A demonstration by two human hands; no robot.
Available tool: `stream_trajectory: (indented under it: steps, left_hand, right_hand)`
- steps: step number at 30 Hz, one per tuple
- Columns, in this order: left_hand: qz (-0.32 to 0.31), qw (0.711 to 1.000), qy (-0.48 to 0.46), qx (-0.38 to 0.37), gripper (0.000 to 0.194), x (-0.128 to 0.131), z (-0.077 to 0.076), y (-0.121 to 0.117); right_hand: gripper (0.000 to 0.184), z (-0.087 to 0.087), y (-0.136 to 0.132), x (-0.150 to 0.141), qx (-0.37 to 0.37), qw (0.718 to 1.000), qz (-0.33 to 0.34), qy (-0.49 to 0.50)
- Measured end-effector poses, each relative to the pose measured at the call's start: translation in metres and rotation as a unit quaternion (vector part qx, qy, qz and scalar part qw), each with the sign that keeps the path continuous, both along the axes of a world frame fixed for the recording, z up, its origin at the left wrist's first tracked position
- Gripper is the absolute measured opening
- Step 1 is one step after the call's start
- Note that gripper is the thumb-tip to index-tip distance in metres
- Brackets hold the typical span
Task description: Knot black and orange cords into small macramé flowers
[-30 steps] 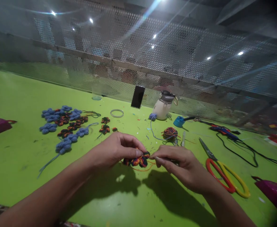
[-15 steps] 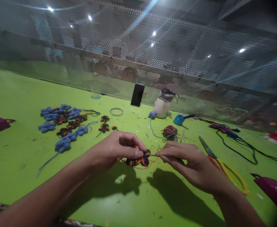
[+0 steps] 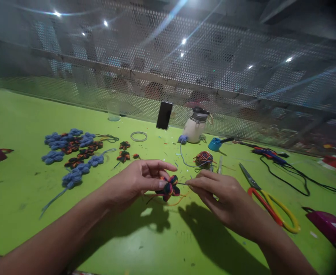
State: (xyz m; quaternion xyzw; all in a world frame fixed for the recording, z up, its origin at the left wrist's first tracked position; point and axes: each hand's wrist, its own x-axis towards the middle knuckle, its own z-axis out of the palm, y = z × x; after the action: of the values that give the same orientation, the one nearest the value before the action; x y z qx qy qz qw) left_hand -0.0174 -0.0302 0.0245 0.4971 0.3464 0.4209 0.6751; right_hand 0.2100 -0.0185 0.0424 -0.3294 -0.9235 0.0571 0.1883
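Observation:
Multicoloured yarn flower (image 3: 171, 188) with puffy dark, red and orange petals hangs above the table in my left hand (image 3: 141, 177). The thumb presses on its left side; the forefinger is lifted off the petals. My right hand (image 3: 223, 194) pinches a thin needle-like tool (image 3: 182, 183), whose far end meets the flower's right side. Whether its tip is hooked I cannot tell. A loose orange yarn strand (image 3: 179, 201) loops below the flower. Beyond my right hand lies a ball of matching multicoloured yarn (image 3: 204, 159).
Blue yarn flowers (image 3: 72, 178) and dark-orange ones (image 3: 84, 153) lie to the left. Scissors (image 3: 267, 200) rest by my right forearm. Behind stand a phone (image 3: 164, 115), a white jug (image 3: 194, 128) and a perforated screen (image 3: 145, 68). A glue gun (image 3: 271, 154) with cable lies right.
My left forefinger has lifted away from the flower, and more of its petals face me. The right hand has shifted slightly left with the tool. The whole view has moved a little.

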Motion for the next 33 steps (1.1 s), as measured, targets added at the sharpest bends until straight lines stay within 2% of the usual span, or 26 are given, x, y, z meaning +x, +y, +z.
stream_trajectory:
  steps: [3, 8, 10, 14, 21, 22, 23, 24, 26, 27, 28, 30, 32, 33]
  left_hand:
    - [-0.013, 1.000, 0.014, -0.022, 0.035, -0.001, -0.003, 0.002]
    - [-0.020, 0.999, 0.020, -0.017, 0.016, -0.002, -0.007, 0.004]
    - [-0.021, 1.000, 0.012, 0.002, 0.010, -0.002, -0.006, 0.005]
    - [-0.026, 0.999, 0.014, 0.022, 0.010, -0.001, -0.005, 0.004]
    - [-0.063, 0.998, -0.007, 0.022, 0.010, 0.007, -0.011, 0.003]
    - [-0.071, 0.997, -0.010, 0.022, 0.009, 0.007, -0.012, 0.003]
    - [-0.077, 0.997, -0.010, 0.022, 0.009, 0.007, -0.013, 0.004]
    - [-0.080, 0.997, -0.008, 0.020, 0.009, 0.007, -0.013, 0.004]
    - [-0.075, 0.997, -0.002, 0.010, 0.011, 0.005, -0.014, 0.004]
    - [-0.070, 0.998, -0.001, 0.003, 0.013, 0.005, -0.014, 0.004]
    - [-0.066, 0.998, -0.001, -0.004, 0.014, 0.004, -0.014, 0.004]
    - [-0.061, 0.998, -0.003, -0.015, 0.016, 0.003, -0.014, 0.004]
    - [-0.058, 0.998, -0.002, -0.019, 0.016, 0.003, -0.013, 0.004]
    - [-0.057, 0.998, -0.002, -0.019, 0.016, 0.003, -0.013, 0.004]
  right_hand:
    - [0.021, -0.002, 0.004, -0.001, -0.065, 0.997, -0.010, 0.039]
    - [0.021, -0.005, 0.009, -0.006, -0.174, 0.975, -0.056, 0.129]
    - [0.022, -0.007, 0.010, -0.008, -0.238, 0.951, -0.069, 0.187]
    - [0.024, -0.013, 0.007, -0.015, -0.342, 0.892, -0.073, 0.286]
    - [0.016, -0.022, -0.001, -0.034, -0.415, 0.834, -0.048, 0.361]
    - [0.016, -0.022, 0.000, -0.034, -0.404, 0.838, -0.051, 0.363]
    - [0.015, -0.023, 0.000, -0.033, -0.375, 0.856, -0.051, 0.352]
    - [0.013, -0.023, 0.002, -0.032, -0.324, 0.885, -0.045, 0.332]
    - [0.009, -0.023, 0.004, -0.028, -0.170, 0.949, -0.015, 0.266]
    - [0.009, -0.023, 0.005, -0.026, -0.085, 0.970, 0.005, 0.226]
    - [0.011, -0.024, 0.006, -0.024, -0.006, 0.982, 0.023, 0.185]
    - [0.015, -0.024, 0.007, -0.020, 0.111, 0.987, 0.036, 0.114]
    - [0.018, -0.026, 0.009, -0.018, 0.178, 0.981, 0.023, 0.074]
    - [0.017, -0.026, 0.010, -0.017, 0.188, 0.979, 0.015, 0.071]
